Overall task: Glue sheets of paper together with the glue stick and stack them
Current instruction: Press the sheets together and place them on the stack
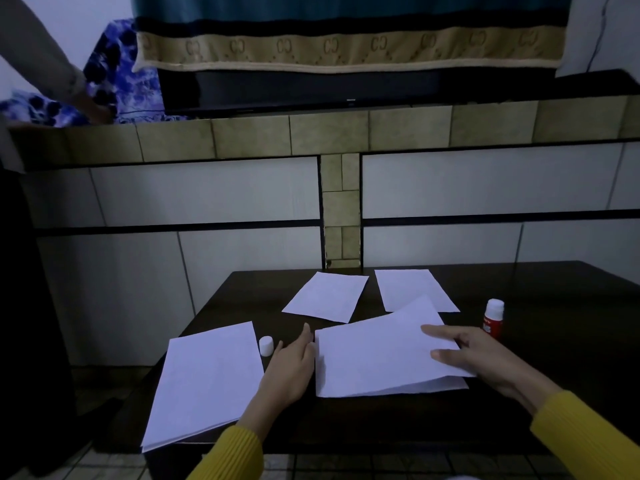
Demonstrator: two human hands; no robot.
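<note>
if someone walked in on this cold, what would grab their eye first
Most likely the white paper against the dark table: the near-centre sheets, with the left hand at their left edge and the right hand resting fingers on their right side. Next, the red glue stick standing uncapped at the right, its white cap left of the left hand.

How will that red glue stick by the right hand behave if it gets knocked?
The glue stick stands upright, tall and narrow, so it would probably tip easily. Being round, it would likely roll across the dark table. Its cap seems to be off, lying near the left hand, so the tip might smear.
</note>
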